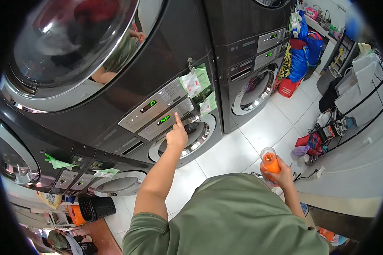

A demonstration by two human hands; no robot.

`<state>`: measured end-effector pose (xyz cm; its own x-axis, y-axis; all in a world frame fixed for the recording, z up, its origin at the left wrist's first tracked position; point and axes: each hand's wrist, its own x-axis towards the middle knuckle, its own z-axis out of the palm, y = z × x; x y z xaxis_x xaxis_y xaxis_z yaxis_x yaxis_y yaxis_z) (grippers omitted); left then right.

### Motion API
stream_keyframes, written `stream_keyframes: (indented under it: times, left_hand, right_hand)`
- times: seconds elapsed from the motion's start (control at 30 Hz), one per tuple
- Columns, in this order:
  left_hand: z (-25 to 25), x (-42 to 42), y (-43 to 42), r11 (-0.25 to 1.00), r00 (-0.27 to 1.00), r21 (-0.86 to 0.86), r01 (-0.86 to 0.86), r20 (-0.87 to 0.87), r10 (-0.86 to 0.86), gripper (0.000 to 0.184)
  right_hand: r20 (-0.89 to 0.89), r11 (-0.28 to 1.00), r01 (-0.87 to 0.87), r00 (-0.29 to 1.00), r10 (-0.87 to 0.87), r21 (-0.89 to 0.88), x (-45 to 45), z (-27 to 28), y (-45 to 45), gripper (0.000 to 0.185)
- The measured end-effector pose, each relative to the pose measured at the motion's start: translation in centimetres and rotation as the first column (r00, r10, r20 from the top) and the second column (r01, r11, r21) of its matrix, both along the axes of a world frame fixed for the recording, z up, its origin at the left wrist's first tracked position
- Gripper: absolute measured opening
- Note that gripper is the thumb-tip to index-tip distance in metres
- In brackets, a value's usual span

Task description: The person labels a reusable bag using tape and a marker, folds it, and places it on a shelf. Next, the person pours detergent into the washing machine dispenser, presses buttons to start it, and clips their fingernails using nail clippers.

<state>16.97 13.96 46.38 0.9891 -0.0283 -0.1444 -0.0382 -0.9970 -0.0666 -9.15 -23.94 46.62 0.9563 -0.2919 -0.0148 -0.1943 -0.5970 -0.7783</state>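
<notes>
My left hand reaches to the lower control panel of a dark stacked washer-dryer. Its index finger is stretched out at the panel, right of the green "PUSH" display, and the other fingers are curled. Whether the fingertip presses a button I cannot tell. The upper panel shows "27" in green. My right hand is closed around a clear bottle with orange contents, held at my right side over the floor. Part of the bottle is hidden behind the fingers.
Green tags hang beside the panels. Another LG stack stands to the right, with blue bags beyond it. A wire rack with shoes and bags lines the right wall. A black basket is at lower left; a person is farther off.
</notes>
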Motion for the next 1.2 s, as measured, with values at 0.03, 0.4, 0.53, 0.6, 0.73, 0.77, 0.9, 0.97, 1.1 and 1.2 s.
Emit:
stream_keyframes:
  times: [0.03,0.4,0.53,0.6,0.73,0.77,0.9,0.97,1.1,1.2]
  left_hand:
    - [-0.2,0.0,-0.2,1.0,1.0,0.016,-0.01,0.005,0.01,0.09]
    - [0.5,0.5,-1.8,0.992,0.992,-0.027,-0.124,-0.021,0.124,0.095]
    - [0.9,-0.1,-3.0,0.971,0.98,-0.131,-0.199,-0.03,0.196,0.096]
    - [0.9,-0.5,-3.4,0.961,0.975,-0.164,-0.221,-0.038,0.217,0.096]
    - [-1.5,-1.0,-2.3,0.979,0.976,-0.079,-0.186,-0.13,0.175,0.096]
    - [-2.3,-0.7,-1.9,0.973,0.968,-0.065,-0.221,-0.137,0.211,0.1]
    - [-3.0,0.2,-0.9,0.982,0.971,-0.013,-0.188,-0.153,0.184,0.097]
    - [-4.0,0.7,-0.5,0.986,0.975,-0.01,-0.163,-0.152,0.16,0.095]
    - [-5.0,1.4,-0.5,0.994,0.979,0.012,-0.111,-0.169,0.111,0.092]
    - [-6.1,2.4,-1.2,0.993,0.973,0.004,-0.118,-0.198,0.117,0.092]
  right_hand:
    - [0.003,1.0,-0.003,1.0,0.003,-0.001,0.3,0.2,-0.8,0.075]
    - [0.098,0.998,-0.045,0.994,0.048,-0.035,3.7,1.1,-7.1,0.074]
    - [0.078,0.999,-0.041,0.996,0.042,-0.012,4.0,0.4,-7.8,0.075]
    - [0.051,0.998,-0.063,0.997,0.064,-0.009,4.2,0.4,-7.8,0.076]
    - [0.002,0.993,-0.112,0.994,0.113,-0.043,4.7,0.6,-7.0,0.075]
    - [-0.013,0.992,-0.117,0.993,0.116,-0.053,4.9,0.8,-6.7,0.074]
    - [0.03,0.995,-0.097,0.995,0.098,-0.025,5.1,0.8,-5.8,0.073]
    - [0.046,0.998,-0.067,0.997,0.068,-0.007,5.1,0.5,-5.5,0.073]
    - [0.052,0.999,-0.028,0.998,0.031,-0.045,5.5,1.2,-4.2,0.072]
    - [0.042,0.999,0.008,0.999,-0.006,-0.045,5.4,1.5,-4.0,0.072]
